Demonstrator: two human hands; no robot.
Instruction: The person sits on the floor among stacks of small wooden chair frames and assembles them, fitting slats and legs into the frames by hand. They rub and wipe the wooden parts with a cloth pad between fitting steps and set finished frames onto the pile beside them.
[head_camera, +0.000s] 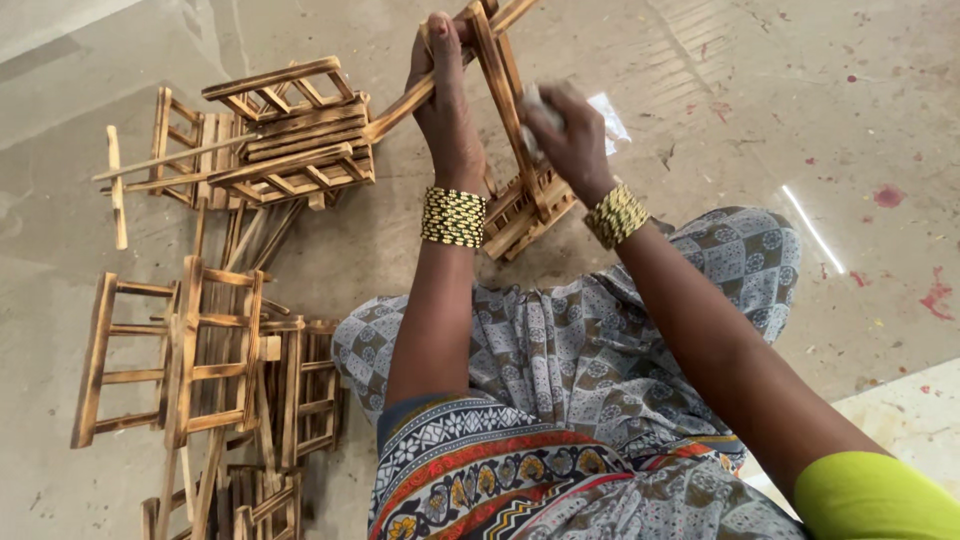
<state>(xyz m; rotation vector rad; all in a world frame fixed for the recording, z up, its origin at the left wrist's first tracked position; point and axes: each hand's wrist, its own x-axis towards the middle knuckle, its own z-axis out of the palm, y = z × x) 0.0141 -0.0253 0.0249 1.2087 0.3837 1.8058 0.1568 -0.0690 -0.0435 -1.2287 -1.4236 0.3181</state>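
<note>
A seated person works on a small wooden slatted stand at the upper centre of the frame, holding it up off the floor in front of the knees. The left hand is closed around one of the stand's upper rails, fingers wrapped over the top and thumb side toward the camera. The right hand is curled shut on a small pale pad or folded piece of paper, pressed flat against a long side rail of the stand; the motion blur there leaves the pad's exact make unclear. Both wrists carry stacks of gold and green bangles.

The stand is a ladder-like frame of thin slats with scorched, dark brown edges over lighter wood, tilted so its long rails run from the top of the frame down toward the person's lap, with a boxy slatted section at its lower end.

At the upper left, a pile of similar finished stands lies jumbled on the floor, with loose sticks poking out. At the lower left, more slatted frames lie flat or lean against one another. The person's lap, covered in grey patterned cloth, fills the lower centre, and a lime-green sleeve shows at the lower right corner.
</note>
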